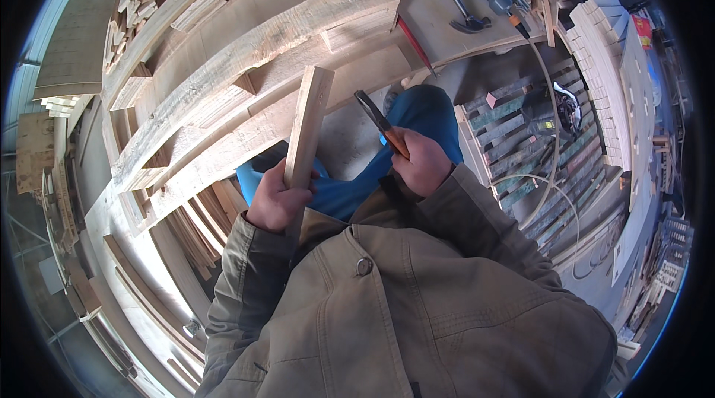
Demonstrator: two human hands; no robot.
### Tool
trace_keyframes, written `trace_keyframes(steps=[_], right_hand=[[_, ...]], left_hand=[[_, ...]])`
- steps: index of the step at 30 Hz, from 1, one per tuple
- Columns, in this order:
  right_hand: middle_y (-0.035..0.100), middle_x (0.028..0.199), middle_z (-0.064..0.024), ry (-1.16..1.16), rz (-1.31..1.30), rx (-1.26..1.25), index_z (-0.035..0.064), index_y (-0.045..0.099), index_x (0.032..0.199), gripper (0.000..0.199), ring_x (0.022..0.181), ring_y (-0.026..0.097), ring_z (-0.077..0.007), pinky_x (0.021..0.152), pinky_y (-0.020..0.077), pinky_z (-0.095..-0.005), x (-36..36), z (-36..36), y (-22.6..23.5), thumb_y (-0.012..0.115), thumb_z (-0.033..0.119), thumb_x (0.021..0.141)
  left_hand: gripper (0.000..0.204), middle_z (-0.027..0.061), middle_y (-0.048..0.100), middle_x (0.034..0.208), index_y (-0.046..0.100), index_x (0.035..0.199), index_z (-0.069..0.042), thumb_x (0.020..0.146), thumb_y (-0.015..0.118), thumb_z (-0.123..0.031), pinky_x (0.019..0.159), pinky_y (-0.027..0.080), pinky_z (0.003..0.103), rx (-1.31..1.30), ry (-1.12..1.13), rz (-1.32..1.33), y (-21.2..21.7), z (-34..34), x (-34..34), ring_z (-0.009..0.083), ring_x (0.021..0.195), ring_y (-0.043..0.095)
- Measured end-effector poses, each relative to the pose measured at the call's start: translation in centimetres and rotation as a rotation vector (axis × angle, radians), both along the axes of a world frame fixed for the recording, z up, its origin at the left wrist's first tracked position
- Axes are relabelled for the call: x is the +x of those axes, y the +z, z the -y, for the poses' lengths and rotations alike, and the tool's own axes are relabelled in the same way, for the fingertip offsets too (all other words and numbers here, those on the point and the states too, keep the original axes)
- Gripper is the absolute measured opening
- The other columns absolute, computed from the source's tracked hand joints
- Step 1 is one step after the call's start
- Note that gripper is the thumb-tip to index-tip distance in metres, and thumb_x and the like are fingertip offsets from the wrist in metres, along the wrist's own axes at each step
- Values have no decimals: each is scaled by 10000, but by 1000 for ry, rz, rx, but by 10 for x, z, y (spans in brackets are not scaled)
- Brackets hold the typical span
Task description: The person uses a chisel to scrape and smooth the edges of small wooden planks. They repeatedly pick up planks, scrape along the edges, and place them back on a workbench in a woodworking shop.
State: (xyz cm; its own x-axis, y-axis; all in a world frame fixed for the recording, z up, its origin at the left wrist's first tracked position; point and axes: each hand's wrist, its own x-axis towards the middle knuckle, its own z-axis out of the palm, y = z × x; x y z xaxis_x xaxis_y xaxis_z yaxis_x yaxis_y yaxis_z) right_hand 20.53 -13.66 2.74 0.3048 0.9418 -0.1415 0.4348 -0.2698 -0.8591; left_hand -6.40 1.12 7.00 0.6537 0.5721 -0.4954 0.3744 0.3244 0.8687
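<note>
My left hand [278, 202] is wrapped round the lower part of a short squared piece of pale timber [308, 124], which tilts up and slightly right. In my right hand [421, 163] is a slim tool [374, 116] with a dark, narrow far end and a brown, wood-like part by my fingers; its exact kind cannot be made out. Timber and tool are apart, both over my blue-trousered legs. Just beyond them lies a long, rough-edged plank [253, 63] resting on short stacked wooden blocks [357, 32].
A claw hammer [471, 24], a red pencil-like stick [415, 46] and a corded power tool [500, 3] lie on the board at the far right. A hose [555, 137] loops over a slatted pallet [521, 122]. Stacked pale boards [596, 78] stand farther right.
</note>
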Motion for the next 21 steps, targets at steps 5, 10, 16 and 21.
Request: trace_keyframes(steps=[5, 10, 16, 21], right_hand=[[705, 1144, -229, 16, -88, 32, -25, 628, 1297, 398, 1068, 683, -400, 939, 539, -418, -4, -1, -1, 658, 65, 910], [707, 1127, -233, 78, 49, 85, -33, 636, 1275, 379, 1042, 693, -399, 909, 547, -416, -7, -7, 4, 690, 100, 924], [707, 1112, -234, 50, 65, 100, -19, 641, 1268, 388, 1026, 680, -424, 896, 544, -442, -2, -18, 3, 711, 124, 914], [700, 1096, -229, 3, 81, 50, 25, 626, 1303, 450, 1016, 676, -433, 883, 548, -475, 9, -20, 1, 733, 153, 885]], left_hand=[[408, 74, 695, 1039, 659, 1145, 14, 738, 646, -7, 859, 546, 332, -5, 5, 55, -3, -2, -1, 173, 937, 677], [448, 109, 719, 1121, 659, 1232, 23, 785, 654, -11, 878, 557, 348, -98, -3, 92, -10, -5, -1, 195, 973, 697], [463, 167, 727, 1230, 639, 1326, 38, 893, 717, -105, 881, 590, 369, -286, -20, 203, -33, -22, -3, 229, 1036, 724], [398, 90, 753, 1090, 663, 1303, 35, 978, 744, -179, 867, 557, 315, -134, 38, 62, -45, -24, -9, 160, 959, 701]])
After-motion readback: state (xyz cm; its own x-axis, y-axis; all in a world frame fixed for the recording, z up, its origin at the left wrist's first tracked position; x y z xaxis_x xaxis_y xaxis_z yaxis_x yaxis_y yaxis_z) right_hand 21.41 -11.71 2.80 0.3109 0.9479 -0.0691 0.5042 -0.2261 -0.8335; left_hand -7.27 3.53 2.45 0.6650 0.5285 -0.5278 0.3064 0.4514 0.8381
